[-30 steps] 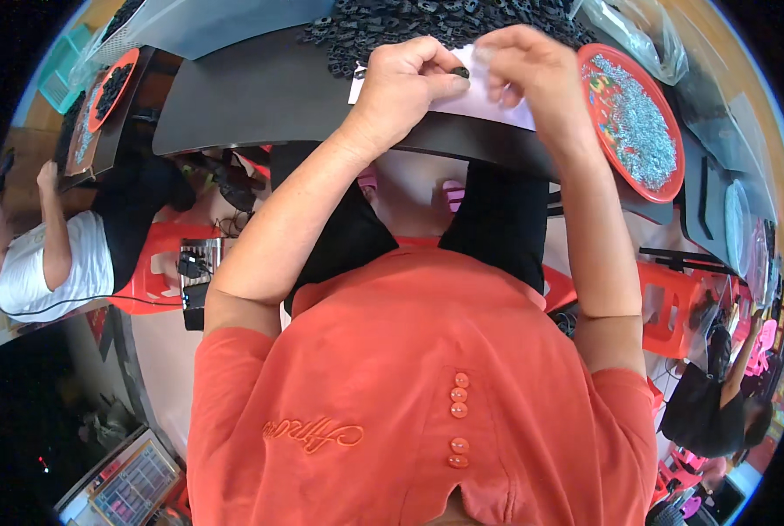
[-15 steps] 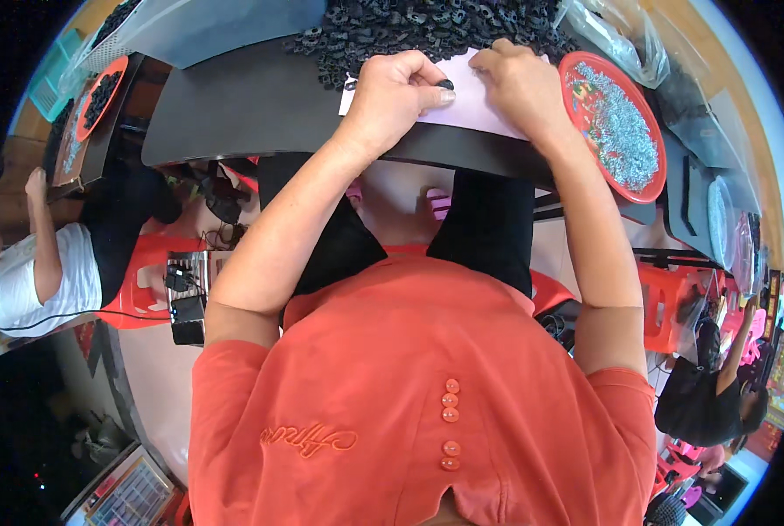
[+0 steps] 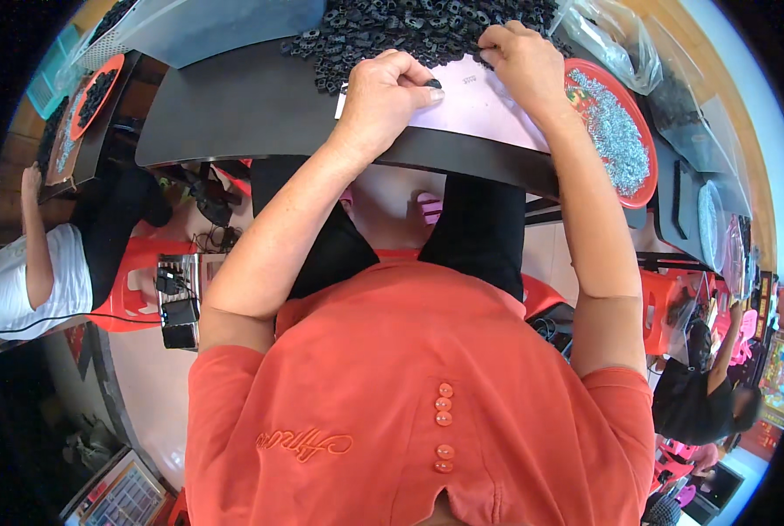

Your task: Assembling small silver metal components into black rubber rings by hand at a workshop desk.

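Observation:
My left hand (image 3: pixel 381 103) is closed in a pinch on a small black plastic part (image 3: pixel 433 83), held just above the pale pink sheet (image 3: pixel 471 105) at the table's near edge. Farther right, my right hand (image 3: pixel 532 74) reaches to the near edge of a large pile of black plastic parts (image 3: pixel 392 35). Its thumb and forefinger are bent close together at the pile; whatever lies between them is too small to make out.
A red tray (image 3: pixel 616 131) of small silvery pieces stands right of my right hand. Behind it lies a clear plastic bag (image 3: pixel 616 44). A translucent bin (image 3: pixel 225 26) stands at the back left of the dark table (image 3: pixel 225 101). Other people sit at both sides.
My right hand has moved up and away from the pink sheet to the edge of the black pile, uncovering more of the sheet. My left hand still pinches the black part.

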`<action>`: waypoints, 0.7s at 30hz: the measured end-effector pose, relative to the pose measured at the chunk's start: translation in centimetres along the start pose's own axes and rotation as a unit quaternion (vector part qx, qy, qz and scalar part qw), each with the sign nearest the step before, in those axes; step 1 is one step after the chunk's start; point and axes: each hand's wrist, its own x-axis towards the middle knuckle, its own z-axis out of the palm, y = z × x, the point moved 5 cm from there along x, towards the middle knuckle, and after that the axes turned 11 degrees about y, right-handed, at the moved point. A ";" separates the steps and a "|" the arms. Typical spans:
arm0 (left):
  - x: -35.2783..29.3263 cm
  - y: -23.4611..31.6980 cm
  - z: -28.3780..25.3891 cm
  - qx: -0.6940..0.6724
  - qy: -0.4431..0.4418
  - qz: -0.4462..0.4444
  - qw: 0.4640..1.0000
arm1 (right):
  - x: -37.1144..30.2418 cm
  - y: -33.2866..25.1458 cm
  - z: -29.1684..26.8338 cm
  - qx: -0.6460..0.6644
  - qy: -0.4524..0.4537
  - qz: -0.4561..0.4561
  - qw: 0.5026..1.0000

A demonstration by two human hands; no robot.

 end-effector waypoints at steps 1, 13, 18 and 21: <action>0.0 0.0 0.0 -0.001 0.001 0.000 1.000 | 0.2 0.3 -0.4 0.034 0.015 0.026 0.999; -0.1 0.1 -0.1 -0.015 0.012 -0.052 0.998 | -0.8 0.8 -0.6 0.016 0.019 -0.017 1.000; -0.2 0.3 0.0 0.006 0.002 -0.018 1.000 | 0.2 -2.7 -0.6 0.109 0.084 -0.115 0.984; -0.1 0.1 0.1 -0.014 0.012 -0.041 0.999 | -0.2 -3.3 0.0 0.074 0.072 -0.122 0.987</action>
